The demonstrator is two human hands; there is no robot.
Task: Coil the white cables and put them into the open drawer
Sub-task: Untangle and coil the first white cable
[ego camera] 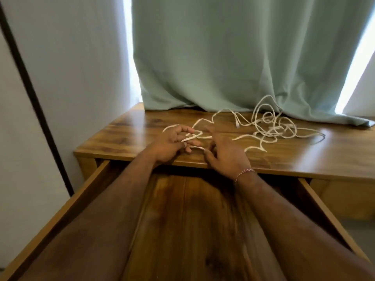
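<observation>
drawer [85,191] first, since it is the biggest thing here: it fills the lower half of the frame, pulled wide open under my forearms, its wooden floor bare where i can see it. above it, across the middle of the frame, runs the desk top [129,136], with a pale green curtain [223,57] draped onto its back edge.

the white cables [272,126] lie on that top, right of centre, in a loose tangle of loops, and one strand trails left toward the centre where my hands are. nothing is coiled yet and nothing is in the drawer, so i judge this the very start of the first coil.

my left hand [170,145], just left of centre, has its fingers curled round the near end of that strand; a short length sticks out between them. my right hand [225,157], beside it with a thread bracelet [243,174] at the wrist, is spread with fingers relaxed. it seems to hold nothing, though blur hides its fingertips near the strand.

the cable looks light, thin and limp, with some springiness in the loops, so it should slide easily on the smooth wood and drag the tangle along if i pull hard. i would hold the end fast in the left hand and feed short lengths with the right, easing knots apart, not tugging.
</observation>
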